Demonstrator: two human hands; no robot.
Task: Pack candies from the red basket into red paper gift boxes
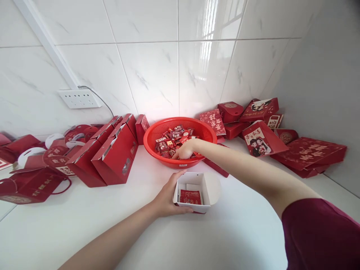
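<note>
My left hand (168, 197) grips the left side of a small open box (207, 193), white inside, on the white table. A red packet (190, 197) lies in the box. Behind it stands a red plastic basket (152, 140) holding many small red wrapped sweets (176, 134). My right hand (186, 149) reaches into the front of the basket, its fingers down among the sweets. The fingertips are hidden, so what they hold, if anything, does not show.
Red gift boxes (114, 159) stand at the left, beside more boxes with round lids (30, 183). Red boxes (309, 152) are piled at the right. A flat red box (218, 167) lies by the basket. A power strip (79, 99) is on the tiled wall.
</note>
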